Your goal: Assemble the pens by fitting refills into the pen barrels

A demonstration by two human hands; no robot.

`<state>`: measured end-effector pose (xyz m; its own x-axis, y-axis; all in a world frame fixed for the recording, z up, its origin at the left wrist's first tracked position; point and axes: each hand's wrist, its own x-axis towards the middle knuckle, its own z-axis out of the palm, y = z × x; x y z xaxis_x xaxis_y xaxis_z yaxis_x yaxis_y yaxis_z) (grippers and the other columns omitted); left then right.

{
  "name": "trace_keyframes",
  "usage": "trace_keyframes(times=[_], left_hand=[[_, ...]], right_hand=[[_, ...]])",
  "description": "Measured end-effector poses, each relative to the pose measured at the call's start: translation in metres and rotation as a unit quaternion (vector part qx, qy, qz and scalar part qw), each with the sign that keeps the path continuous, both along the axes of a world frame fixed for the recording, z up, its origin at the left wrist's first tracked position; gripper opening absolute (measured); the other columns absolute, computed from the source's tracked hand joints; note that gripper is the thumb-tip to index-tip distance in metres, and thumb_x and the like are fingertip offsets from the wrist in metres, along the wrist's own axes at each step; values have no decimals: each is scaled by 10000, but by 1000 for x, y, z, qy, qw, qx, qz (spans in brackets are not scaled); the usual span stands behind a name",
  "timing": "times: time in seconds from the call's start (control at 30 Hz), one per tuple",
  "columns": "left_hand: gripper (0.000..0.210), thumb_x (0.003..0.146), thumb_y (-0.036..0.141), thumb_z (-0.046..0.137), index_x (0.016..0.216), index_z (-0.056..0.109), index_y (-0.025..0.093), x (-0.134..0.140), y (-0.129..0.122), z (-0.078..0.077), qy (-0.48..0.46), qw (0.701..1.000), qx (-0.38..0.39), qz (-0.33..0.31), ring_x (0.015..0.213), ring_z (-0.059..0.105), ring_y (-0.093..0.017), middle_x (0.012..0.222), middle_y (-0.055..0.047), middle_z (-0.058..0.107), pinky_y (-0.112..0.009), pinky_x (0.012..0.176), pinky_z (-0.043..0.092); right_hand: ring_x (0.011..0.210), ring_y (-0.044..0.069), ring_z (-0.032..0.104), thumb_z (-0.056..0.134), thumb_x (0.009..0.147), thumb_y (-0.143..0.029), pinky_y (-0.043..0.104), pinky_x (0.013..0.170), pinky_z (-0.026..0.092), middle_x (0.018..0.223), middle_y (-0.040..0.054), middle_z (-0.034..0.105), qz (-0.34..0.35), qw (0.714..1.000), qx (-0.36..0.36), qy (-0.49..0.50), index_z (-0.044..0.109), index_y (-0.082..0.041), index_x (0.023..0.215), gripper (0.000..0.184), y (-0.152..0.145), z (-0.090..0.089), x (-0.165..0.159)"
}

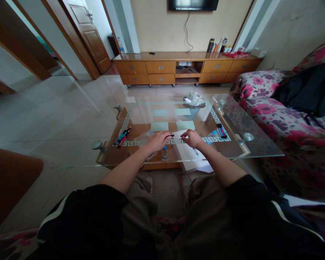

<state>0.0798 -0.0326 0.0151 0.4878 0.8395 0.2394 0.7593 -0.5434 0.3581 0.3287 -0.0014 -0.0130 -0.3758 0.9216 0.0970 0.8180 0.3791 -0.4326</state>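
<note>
Over the middle of the glass table (141, 157), my left hand (159, 140) is closed on a thin black pen (172, 135), whose dark end points toward the right hand. A short gap away, my right hand (191, 139) is closed in a pinch; a small dark bit shows at its fingertips, too small to name. To the left lies a bunch of pens (122, 137) in blue, black and red. Another row of pens (221, 130) in similar colours lies to the right.
White paper (188, 159) and a plastic bottle (165, 154) show below the glass. A waste basket (193, 112) with a full bag stands beyond. Several pale rectangles (159, 126) mark the table. A floral sofa (262, 108) is at right, a wooden cabinet (161, 67) ahead.
</note>
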Motion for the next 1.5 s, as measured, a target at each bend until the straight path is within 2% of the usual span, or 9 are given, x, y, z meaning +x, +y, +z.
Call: trace_keyframes(times=[0.13, 0.23, 0.37, 0.47, 0.57, 1.0, 1.5], left_hand=[[276, 997, 385, 432, 1029, 661, 233, 0, 1, -1, -7, 1000, -15, -17, 924, 625, -194, 1010, -54, 687, -293, 789, 466], [262, 993, 371, 439, 1033, 660, 236, 0, 2, -3, -14, 1000, -15, -20, 915, 623, -197, 1001, -53, 683, -299, 792, 471], [245, 988, 342, 450, 1045, 659, 229, 0, 3, -5, -21, 999, -14, -30, 927, 619, -197, 1036, -59, 679, -304, 809, 474], [250, 992, 327, 438, 1062, 653, 222, -1, 4, -6, -23, 999, -13, -35, 943, 617, -198, 1040, -61, 675, -309, 827, 475], [256, 995, 319, 426, 1082, 646, 221, -3, 5, -8, -23, 999, -13, -29, 959, 617, -199, 1038, -60, 671, -313, 841, 476], [260, 992, 328, 431, 1096, 645, 221, -1, 5, -9, -38, 998, -8, -41, 953, 612, -197, 1037, -59, 668, -309, 837, 471], [232, 987, 309, 452, 1063, 647, 210, 1, 3, -8, -49, 998, -2, -46, 924, 611, -180, 1035, -52, 666, -296, 821, 471]], right_hand=[[833, 200, 660, 717, 798, -216, 299, 816, 480, 884, 81, 733, -2, 999, -19, 36, 767, -180, 876, 99, 0, 1, -2], [741, 170, 650, 708, 780, -215, 283, 752, 487, 811, 53, 741, -23, 992, -34, 123, 748, -173, 818, 69, 0, 2, -5], [694, 152, 634, 707, 768, -304, 267, 674, 495, 821, 60, 741, -59, 946, -69, 312, 735, -149, 866, 185, 2, 1, -13], [678, 147, 627, 731, 730, -326, 265, 647, 498, 821, 66, 739, -64, 914, -116, 383, 732, -139, 886, 243, 1, 0, -17], [688, 147, 633, 739, 721, -320, 273, 667, 510, 822, 67, 742, -61, 909, -134, 391, 743, -139, 891, 248, -1, 2, -19], [681, 143, 610, 726, 735, -373, 264, 647, 476, 821, 57, 736, -24, 918, -134, 372, 759, -144, 915, 293, -3, 0, -19], [688, 132, 597, 802, 645, -349, 266, 661, 476, 798, 42, 719, -25, 896, -191, 400, 745, -134, 924, 357, -7, 6, -23]])
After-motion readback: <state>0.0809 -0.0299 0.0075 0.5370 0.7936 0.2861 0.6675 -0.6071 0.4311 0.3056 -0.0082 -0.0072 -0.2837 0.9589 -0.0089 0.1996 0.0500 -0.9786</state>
